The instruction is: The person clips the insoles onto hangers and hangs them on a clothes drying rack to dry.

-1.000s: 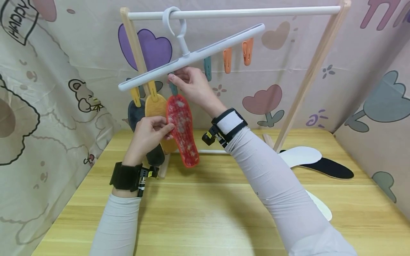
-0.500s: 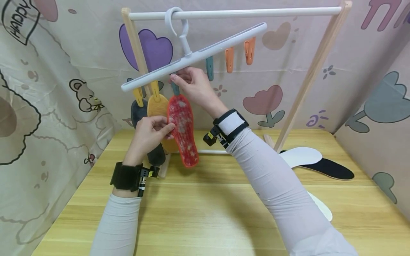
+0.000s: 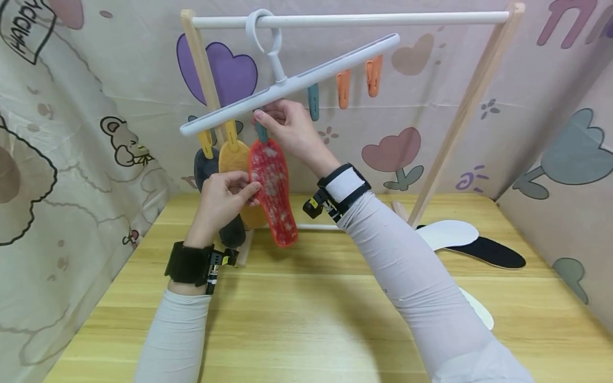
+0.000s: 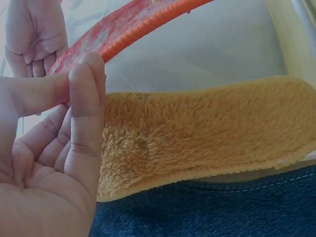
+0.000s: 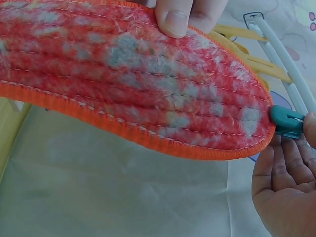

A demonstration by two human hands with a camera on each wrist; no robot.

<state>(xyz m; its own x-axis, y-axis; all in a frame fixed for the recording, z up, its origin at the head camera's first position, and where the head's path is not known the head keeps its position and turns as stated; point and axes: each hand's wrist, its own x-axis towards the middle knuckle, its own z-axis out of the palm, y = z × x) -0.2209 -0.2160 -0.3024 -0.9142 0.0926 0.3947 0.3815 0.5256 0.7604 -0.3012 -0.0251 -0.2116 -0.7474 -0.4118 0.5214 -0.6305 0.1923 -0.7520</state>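
A red and white fuzzy insole [image 3: 274, 194] with an orange edge hangs below the tilted hanger [image 3: 297, 85]. My left hand [image 3: 222, 199] pinches its left edge between thumb and fingers. At the insole's top end, a teal clip [image 5: 287, 121] bites the edge, and my right hand [image 3: 289, 127] pinches that clip just under the hanger bar. To the left, a fuzzy yellow insole [image 4: 207, 131] and a dark blue insole [image 4: 207, 210] hang from yellow clips [image 3: 232, 137], partly hidden behind my left hand.
A white rail [image 3: 383, 19] on wooden posts carries the hanger. Another teal clip [image 3: 313, 102] and two orange clips [image 3: 343, 90] hang at its right side. On the table [image 3: 306, 330], a white insole [image 3: 450, 234] overlaps a black one [image 3: 493, 252]; another white one [image 3: 479, 308] lies nearer, partly behind the right sleeve.
Both hands keep their places and holds. The hanger has shifted very slightly right since the first frame, and the red insole's lower end sits a touch higher.
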